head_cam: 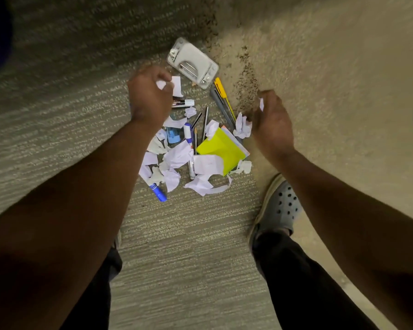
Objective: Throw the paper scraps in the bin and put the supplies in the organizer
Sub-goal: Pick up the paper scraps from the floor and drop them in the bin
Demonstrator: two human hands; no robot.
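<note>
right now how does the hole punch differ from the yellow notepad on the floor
The hole punch is grey-white and hard-bodied with metal parts; the yellow notepad is bright yellow paper with a pale stack under it. The hole punch lies at the far end of the pile with no scraps on it, while the yellow notepad sits nearer the feet with paper scraps overlapping its edge. Both lie flat on the carpet, untouched by either hand.

Bare forearms, no sleeves reaching the wrists. Black trousers (303, 282) on both legs. On the right foot, a grey perforated rubber clog (280, 206) with round holes over the toe; left foot mostly hidden.
</note>
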